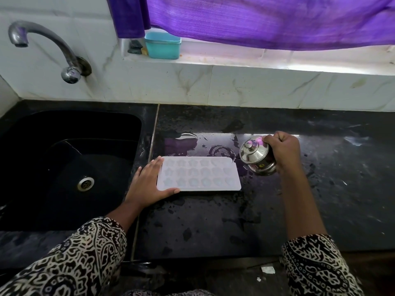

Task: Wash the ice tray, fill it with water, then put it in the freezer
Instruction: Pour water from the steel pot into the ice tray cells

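A white ice tray point(198, 174) with star-shaped cups lies flat on the wet black counter point(213, 221), just right of the sink. My left hand point(147, 184) rests against the tray's left end, fingers straight along its far corner and thumb along its near edge. My right hand point(282, 150) grips a small shiny steel pot point(256, 155), tipped on its side toward the tray's right far corner, a thin stream of water running from it onto the tray's corner.
A black sink point(70, 167) with a steel drain lies at the left, a curved steel tap point(42, 48) above it. Water pools on the counter behind the tray. A teal tub point(162, 45) stands on the window ledge under a purple curtain point(267, 20).
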`<state>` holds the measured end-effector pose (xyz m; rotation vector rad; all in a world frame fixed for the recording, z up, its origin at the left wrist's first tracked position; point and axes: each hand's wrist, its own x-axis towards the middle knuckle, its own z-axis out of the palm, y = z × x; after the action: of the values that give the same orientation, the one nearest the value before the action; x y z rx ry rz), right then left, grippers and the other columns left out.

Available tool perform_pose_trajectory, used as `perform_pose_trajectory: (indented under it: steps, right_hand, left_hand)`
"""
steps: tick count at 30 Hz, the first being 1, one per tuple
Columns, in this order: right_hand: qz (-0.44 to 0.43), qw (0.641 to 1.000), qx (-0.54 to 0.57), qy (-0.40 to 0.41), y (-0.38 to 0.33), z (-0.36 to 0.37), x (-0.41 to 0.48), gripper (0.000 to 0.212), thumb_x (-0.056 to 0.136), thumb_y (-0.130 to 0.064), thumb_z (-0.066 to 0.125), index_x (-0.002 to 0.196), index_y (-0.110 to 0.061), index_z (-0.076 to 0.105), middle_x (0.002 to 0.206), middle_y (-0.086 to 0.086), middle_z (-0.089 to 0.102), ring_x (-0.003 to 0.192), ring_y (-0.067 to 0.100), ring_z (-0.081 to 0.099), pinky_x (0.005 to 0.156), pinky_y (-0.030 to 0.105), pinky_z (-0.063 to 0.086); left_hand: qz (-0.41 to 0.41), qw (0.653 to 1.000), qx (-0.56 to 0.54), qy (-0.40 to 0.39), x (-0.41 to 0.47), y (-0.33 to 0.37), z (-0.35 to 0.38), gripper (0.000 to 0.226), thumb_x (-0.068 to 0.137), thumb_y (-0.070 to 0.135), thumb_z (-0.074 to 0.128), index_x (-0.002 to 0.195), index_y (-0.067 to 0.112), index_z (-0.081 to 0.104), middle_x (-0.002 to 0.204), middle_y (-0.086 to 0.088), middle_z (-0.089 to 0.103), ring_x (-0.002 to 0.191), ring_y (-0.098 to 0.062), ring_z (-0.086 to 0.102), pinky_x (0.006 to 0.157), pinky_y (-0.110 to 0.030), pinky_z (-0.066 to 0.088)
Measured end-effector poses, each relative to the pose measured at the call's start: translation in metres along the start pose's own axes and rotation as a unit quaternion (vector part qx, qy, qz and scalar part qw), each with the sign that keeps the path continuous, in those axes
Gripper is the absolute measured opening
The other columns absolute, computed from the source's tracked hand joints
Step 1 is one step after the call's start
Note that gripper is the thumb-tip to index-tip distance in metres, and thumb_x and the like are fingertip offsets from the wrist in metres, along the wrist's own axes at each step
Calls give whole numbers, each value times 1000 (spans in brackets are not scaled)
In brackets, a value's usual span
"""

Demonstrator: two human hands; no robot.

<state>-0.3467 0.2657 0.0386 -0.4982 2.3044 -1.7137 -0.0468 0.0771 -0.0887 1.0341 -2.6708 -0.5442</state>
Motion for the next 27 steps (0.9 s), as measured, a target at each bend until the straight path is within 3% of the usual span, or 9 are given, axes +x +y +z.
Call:
perform_pose_trajectory:
  steps: [4,14,22,27]
  right_hand:
    - [-7,1000,5,-1,0,-1,-1,27,70,-11,66,55,-17,44,59,8,40,64,21,39,61,35,40]
    - [-3,1000,6,1,-1,-2,-1,30,71,-12,66,54,-20,43,56,2,43,62,19,43,61,33,43]
    - [-4,1000,1,-4,-4,-3,-4,22,73,-10,65,60,-15,48,71,13,49,68,23,47,64,38,45]
    - [-3,1000,-2,-8,-5,-3,-5,22,73,-11,65,60,-15,47,68,13,48,68,23,47,65,39,46]
  left_hand:
    - [-2,1000,-3,0,0,1,-1,129,52,102,28,155,25,17,162,9,19,148,-10,18,120,-45,10]
    - [-3,1000,-5,0,0,0,-1,131,51,104,25,155,25,16,161,9,19,147,-10,19,120,-44,10]
    - [-2,1000,-3,-2,-1,0,-1,129,52,103,26,155,25,15,162,8,18,148,-10,17,120,-44,10]
    - [-3,1000,-4,0,0,0,0,130,52,103,27,155,25,16,162,8,18,148,-10,18,120,-44,10]
